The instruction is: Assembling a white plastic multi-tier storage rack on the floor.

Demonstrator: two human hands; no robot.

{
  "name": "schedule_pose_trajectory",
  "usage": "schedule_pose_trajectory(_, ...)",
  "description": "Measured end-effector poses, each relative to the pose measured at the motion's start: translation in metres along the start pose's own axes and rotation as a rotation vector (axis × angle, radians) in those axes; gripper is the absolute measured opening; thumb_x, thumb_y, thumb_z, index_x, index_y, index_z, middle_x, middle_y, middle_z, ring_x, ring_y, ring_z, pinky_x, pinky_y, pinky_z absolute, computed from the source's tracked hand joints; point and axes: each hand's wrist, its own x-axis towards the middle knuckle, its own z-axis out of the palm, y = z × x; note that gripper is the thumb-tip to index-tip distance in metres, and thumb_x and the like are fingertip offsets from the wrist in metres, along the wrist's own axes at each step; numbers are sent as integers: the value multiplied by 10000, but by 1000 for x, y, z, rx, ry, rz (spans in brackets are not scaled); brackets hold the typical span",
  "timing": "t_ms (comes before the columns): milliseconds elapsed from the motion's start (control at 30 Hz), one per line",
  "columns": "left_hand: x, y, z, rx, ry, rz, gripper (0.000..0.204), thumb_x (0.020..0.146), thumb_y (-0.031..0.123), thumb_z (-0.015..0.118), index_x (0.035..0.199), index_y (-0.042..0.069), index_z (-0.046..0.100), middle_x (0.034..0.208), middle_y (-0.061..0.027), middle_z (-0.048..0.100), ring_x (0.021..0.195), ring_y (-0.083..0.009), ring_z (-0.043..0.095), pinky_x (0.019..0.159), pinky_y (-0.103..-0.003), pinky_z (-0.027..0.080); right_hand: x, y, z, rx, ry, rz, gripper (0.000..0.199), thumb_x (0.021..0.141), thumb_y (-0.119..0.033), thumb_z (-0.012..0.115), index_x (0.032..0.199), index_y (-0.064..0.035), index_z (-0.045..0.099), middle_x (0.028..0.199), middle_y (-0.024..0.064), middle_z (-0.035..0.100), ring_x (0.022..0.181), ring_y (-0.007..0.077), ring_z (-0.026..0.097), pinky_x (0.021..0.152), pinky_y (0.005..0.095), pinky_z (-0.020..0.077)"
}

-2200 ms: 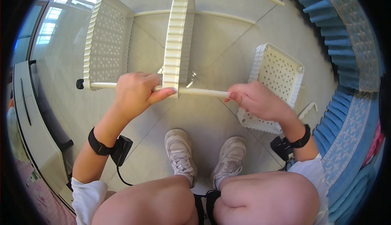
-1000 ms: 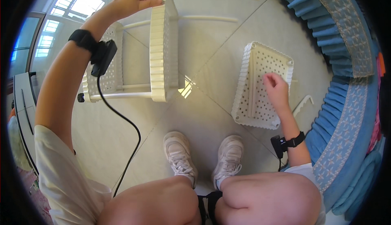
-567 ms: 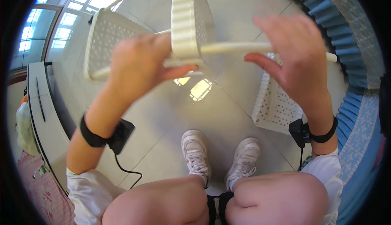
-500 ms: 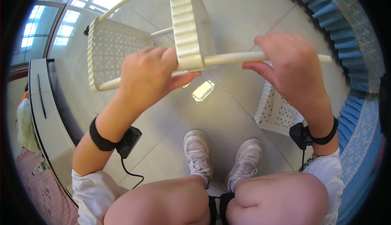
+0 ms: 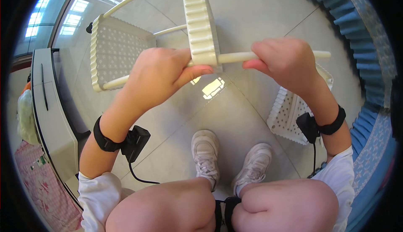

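My left hand (image 5: pixel 161 74) grips a cream plastic pole (image 5: pixel 235 57) beside the corner of a ribbed shelf tray (image 5: pixel 200 18) that stands on edge. My right hand (image 5: pixel 283 62) closes on the same pole further right, its end sticking out past my fingers. A second perforated cream tray (image 5: pixel 115 51) is joined to the pole at the left. A thinner rod (image 5: pixel 170 30) links the two trays higher up.
A loose perforated tray (image 5: pixel 289 112) lies on the grey tiled floor (image 5: pixel 247 118) under my right wrist. My white shoes (image 5: pixel 228 165) and bare knees fill the bottom. A blue ribbed mat (image 5: pixel 361 35) curves along the right; a grey cabinet (image 5: pixel 50 110) stands at left.
Two seconds ago both hands held the pole lower down; my right hand then went to the loose tray while the left lifted the rack. Both hands are back on the pole, now slightly lower.
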Motion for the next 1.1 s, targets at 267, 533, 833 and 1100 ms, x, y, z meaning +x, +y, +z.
schedule_pose_trajectory(267, -1, -15, -12, 40, -47, -145, 416, 940, 325, 651, 734, -32, 599, 602, -189, 471, 555, -356, 445, 538, -426, 368, -33, 43, -11, -395, 371, -166, 233, 831, -317, 746, 890, -109, 659, 678, -2, 546, 569, 188, 533, 499, 296, 412)
schedule_pose_trajectory(533, -9, -10, -3, -106, 81, -134, 453, 938, 420, 634, 809, -13, 599, 725, -201, 557, 671, -347, 536, 624, -415, 421, -173, 29, -11, 663, 417, 1368, 193, 987, -152, 609, 1085, 4, 665, 738, 9, 591, 565, 71, 538, 561, 216, 447)
schedule_pose_trajectory(833, 78, -136, -60, 520, 577, 243, 375, 1030, 347, 513, 1275, 75, 594, 1175, -90, 613, 1092, -218, 574, 935, -357, 442, -262, 16, 33, 97, 68, 1417, 212, 900, -174, 701, 1010, 7, 685, 764, 79, 662, 664, 175, 631, 632, 329, 512)
schedule_pose_trajectory(1100, 134, -177, -55, -21, 34, -191, 620, 1046, 564, 348, 1426, 103, 511, 1086, -90, 657, 961, -163, 615, 878, -290, 502, -255, 11, 39, 27, 87, 1370, 230, 885, -171, 704, 1055, -17, 691, 841, 100, 662, 719, 222, 643, 679, 350, 520)
